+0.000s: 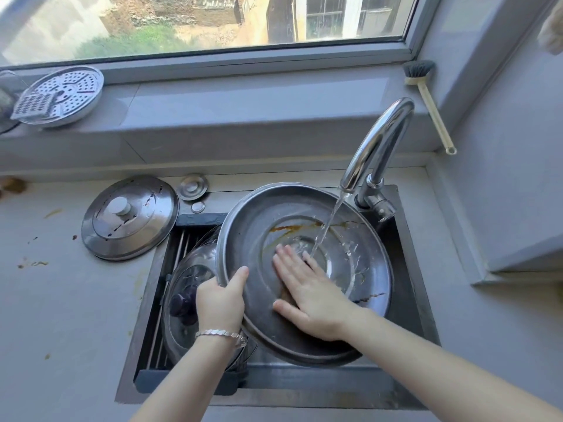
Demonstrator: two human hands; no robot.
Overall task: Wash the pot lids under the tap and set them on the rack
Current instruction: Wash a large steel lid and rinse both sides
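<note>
A large steel pot lid (344, 214) is held upside down over the sink, its inner side streaked with brown residue. My left hand (221, 303) grips its left rim, thumb on the inside. My right hand (307, 290) lies flat with straight fingers on the lid's inner surface. Water runs from the chrome tap (376, 147) onto the lid just past my fingertips. A glass lid (185, 284) with a dark knob lies on the roll-up rack (179, 248) across the sink's left side. Another steel lid (131, 217) with a white knob rests on the counter.
A small sink plug (192, 186) lies behind the sink (408, 300). A perforated steamer plate (65, 95) with a grater leans on the window ledge at the left. A dish brush (426, 99) stands in the right corner. The grey counter (61, 300) carries brown spots.
</note>
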